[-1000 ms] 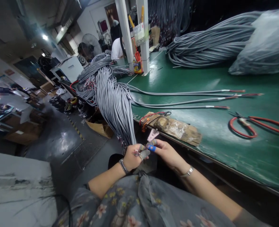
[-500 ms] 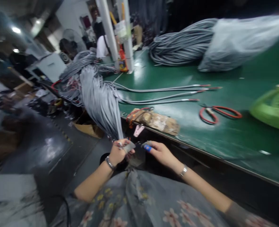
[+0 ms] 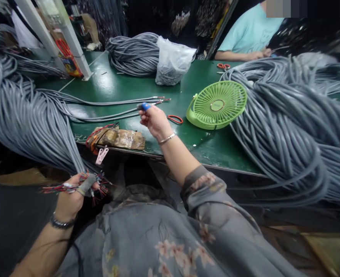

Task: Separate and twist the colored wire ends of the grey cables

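Observation:
My left hand (image 3: 74, 192), low at the left, is closed around a bunch of grey cable ends with thin red, white and dark wires (image 3: 57, 187) fanning out. Its thumb wears a grey cover. The grey cables (image 3: 43, 115) sweep from that hand up over the table edge. Above the table, my right hand (image 3: 155, 119) has curled fingers, with blue tape and a grey cover at the tips. Those fingertips meet at the loose grey cables (image 3: 106, 103), whose stripped ends lie just beyond; whether they pinch one is hidden. Beside the right hand is a red scissors handle (image 3: 175, 119).
A green fan (image 3: 216, 104) stands right of my right hand, before a large heap of grey cables (image 3: 296, 127). A taped cardboard piece (image 3: 126, 139) and a pink clip (image 3: 102, 155) are at the edge. Behind lies a bagged coil (image 3: 135, 54); a co-worker (image 3: 247, 36) sits across.
My view has turned right. The right hand has moved from beside the left hand, forward over the table to the loose cables. The left hand keeps hold of its cable bunch.

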{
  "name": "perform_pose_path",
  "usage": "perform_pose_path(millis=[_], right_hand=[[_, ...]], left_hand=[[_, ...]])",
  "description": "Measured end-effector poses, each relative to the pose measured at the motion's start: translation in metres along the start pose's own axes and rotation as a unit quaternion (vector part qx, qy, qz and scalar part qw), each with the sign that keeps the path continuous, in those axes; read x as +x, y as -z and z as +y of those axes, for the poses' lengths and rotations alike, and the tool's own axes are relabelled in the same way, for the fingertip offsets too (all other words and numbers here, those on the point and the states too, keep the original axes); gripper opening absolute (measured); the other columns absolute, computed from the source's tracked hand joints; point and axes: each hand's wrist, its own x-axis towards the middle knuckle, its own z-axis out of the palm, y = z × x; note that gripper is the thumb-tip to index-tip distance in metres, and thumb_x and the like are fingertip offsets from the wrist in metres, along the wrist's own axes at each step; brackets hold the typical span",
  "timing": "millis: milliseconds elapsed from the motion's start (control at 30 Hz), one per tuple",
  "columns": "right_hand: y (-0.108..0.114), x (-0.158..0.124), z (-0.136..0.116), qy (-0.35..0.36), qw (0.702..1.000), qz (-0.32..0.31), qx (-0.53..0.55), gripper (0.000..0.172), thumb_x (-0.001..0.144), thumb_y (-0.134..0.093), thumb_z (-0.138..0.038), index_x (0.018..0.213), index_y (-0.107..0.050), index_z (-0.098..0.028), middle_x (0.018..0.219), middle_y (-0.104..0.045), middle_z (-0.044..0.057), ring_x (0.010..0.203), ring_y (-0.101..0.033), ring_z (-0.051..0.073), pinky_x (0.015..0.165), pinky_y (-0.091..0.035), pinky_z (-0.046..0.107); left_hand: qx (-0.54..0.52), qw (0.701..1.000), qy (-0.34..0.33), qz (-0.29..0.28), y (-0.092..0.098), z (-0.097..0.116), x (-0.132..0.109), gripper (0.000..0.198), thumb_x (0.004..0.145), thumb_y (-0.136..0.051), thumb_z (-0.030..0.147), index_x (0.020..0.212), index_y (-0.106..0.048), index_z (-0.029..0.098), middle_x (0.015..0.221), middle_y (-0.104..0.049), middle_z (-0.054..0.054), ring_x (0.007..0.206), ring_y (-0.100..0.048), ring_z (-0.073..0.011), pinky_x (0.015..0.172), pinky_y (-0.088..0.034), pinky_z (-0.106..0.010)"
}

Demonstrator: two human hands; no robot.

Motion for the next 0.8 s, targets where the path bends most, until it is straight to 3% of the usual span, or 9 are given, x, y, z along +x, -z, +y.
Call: perform_pose_path(millis=[100,267,567,800], right_hand=[[0.000,0.024,0.002,-0.030,0.994,0.066,0.079,0.022,0.092,-0.055,-0.026,0.072,-0.059,-0.020,0.057,-0.060,-0.008,0.042,-0.047,0.003,0.045,-0.041,0.014],[0.011,0.043,0.009,-0.052,0.987,0.083,0.125,0.026,0.095,-0.050,-0.032,0.073,-0.060,-0.020,0.055,-0.060,-0.008,0.039,-0.047,0.003,0.044,-0.041,0.015],[0.050,0.045,0.010,-0.007,0.983,0.069,0.170,0.023,0.091,-0.051,-0.038,0.079,-0.063,-0.022,0.061,-0.060,-0.008,0.046,-0.049,0.005,0.049,-0.043,0.017],[0.054,0.044,0.006,-0.021,0.983,0.105,0.148,0.029,0.094,-0.044,-0.037,0.076,-0.061,-0.022,0.061,-0.057,-0.007,0.046,-0.046,0.005,0.051,-0.043,0.018]], left_hand=[[-0.048,0.999,0.024,-0.005,-0.002,0.006,-0.001,0.032,0.070,-0.070,0.050,0.066,-0.066,0.018,0.060,-0.069,-0.003,0.056,-0.063,-0.0188,0.054,-0.051,-0.028],[-0.097,0.995,0.035,0.009,-0.004,0.010,-0.002,0.029,0.067,-0.073,0.046,0.065,-0.065,0.018,0.058,-0.067,-0.003,0.055,-0.063,-0.0185,0.053,-0.050,-0.028],[-0.127,0.991,0.031,0.009,-0.007,0.013,-0.002,0.027,0.064,-0.075,0.043,0.062,-0.065,0.018,0.055,-0.066,-0.003,0.052,-0.061,-0.0173,0.052,-0.050,-0.028],[-0.200,0.979,0.026,0.034,-0.016,0.047,0.003,0.022,0.061,-0.078,0.035,0.063,-0.064,0.018,0.053,-0.063,0.000,0.049,-0.057,-0.0134,0.048,-0.047,-0.025]])
